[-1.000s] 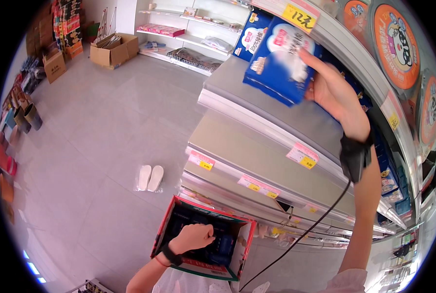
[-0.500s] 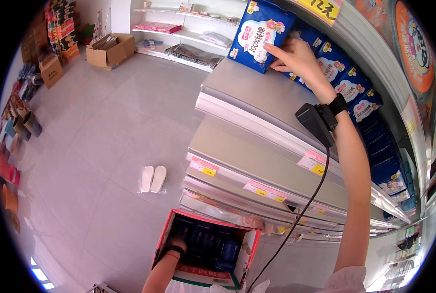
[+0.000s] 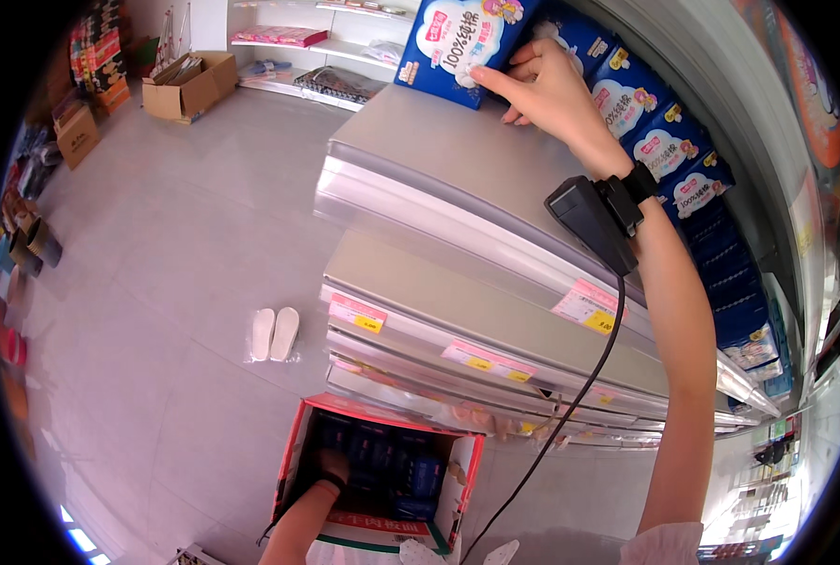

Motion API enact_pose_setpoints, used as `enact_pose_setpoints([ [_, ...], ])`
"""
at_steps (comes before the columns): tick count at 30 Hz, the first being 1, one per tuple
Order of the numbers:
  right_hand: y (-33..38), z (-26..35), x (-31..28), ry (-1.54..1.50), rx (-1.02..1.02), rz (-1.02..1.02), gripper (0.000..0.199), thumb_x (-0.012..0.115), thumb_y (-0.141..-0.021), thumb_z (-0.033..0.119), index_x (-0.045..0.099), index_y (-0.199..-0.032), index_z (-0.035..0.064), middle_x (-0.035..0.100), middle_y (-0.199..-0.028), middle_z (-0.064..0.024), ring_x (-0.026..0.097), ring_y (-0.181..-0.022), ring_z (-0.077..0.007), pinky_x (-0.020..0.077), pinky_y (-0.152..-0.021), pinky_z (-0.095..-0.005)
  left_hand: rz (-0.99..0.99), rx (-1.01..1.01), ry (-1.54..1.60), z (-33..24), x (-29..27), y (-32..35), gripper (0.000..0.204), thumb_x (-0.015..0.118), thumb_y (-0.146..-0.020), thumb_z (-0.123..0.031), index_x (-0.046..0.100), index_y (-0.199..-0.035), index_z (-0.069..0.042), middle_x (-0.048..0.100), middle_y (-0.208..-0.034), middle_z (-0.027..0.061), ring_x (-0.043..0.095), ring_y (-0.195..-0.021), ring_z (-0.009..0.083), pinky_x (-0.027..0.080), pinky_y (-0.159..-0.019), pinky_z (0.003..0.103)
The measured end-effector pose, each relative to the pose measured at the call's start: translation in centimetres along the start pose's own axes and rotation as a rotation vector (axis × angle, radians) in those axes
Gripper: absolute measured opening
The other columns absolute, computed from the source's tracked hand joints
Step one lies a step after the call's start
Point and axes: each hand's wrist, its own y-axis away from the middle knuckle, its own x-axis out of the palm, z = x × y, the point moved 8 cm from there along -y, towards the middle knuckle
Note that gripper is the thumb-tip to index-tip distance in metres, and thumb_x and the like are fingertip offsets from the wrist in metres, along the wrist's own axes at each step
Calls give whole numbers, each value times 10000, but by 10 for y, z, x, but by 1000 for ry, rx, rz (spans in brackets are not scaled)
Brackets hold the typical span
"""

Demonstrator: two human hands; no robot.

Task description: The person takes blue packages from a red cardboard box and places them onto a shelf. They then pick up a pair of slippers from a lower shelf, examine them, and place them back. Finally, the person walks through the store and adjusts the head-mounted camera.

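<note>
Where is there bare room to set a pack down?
Bare: the grey top shelf between its white front edge and the right hand; the grey shelf below; the grey floor left of the white slippers. Crowded: the top shelf's back, lined with blue rectangular packs, and the red-edged cardboard carton, holding dark blue packs and the left hand.

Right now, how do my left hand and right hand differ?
Your right hand is up at the shelf, touching a blue pack; your left hand is down inside the red-edged box. The right hand shows clearly; the left is shadowed. Both wear black wristbands.
</note>
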Motion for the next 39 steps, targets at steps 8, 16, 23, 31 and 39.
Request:
enact_pose_setpoints([
  [8, -6, 6, 6, 252, 12, 111, 466, 587, -761, 483, 607, -712, 20, 594, -612, -67, 588, -484, -108, 461, -428, -196, -751, 35, 52, -22, -28, -20, 298, 411, -830, -259, 528, -1078, -143, 547, -1082, 89, 401, -1111, 284, 380, -811, 478],
  [16, 88, 129, -6, 578, -198, 163, 189, 593, -796, 172, 592, -754, -13, 595, -622, -86, 592, -535, -124, 461, -490, -180, -465, 132, 108, -13, -43, -16, 330, 425, -829, -261, 484, -1124, -125, 549, -1056, 72, 440, -1053, 248, 357, -832, 448],
  [23, 205, 132, -51, 239, -194, 373, 188, 646, -597, -22, 590, -773, 15, 605, -728, -133, 593, -660, -132, 469, -610, -244, -628, 225, 195, -30, -47, -7, 463, 586, -694, -208, 455, -1121, -87, 489, -1102, 115, 488, -1003, 280, 363, -863, 463],
  [31, 337, 84, 31, -246, 241, 696, 177, 669, -612, -5, 599, -768, 42, 604, -683, -72, 592, -590, -200, 447, -509, -246, -396, 442, 270, -56, -98, 40, 690, 685, -594, -180, 402, -1219, -111, 412, -1246, 120, 461, -1077, 283, 367, -895, 471],
  [39, 370, 66, 57, -103, 170, 724, 168, 645, -693, 72, 569, -841, 54, 583, -764, -75, 553, -658, -261, 433, -561, -309, -449, 946, 354, -121, -153, 95, 751, 694, -501, -45, 390, -1183, -126, 426, -1229, 126, 413, -1126, 303, 391, -880, 421],
])
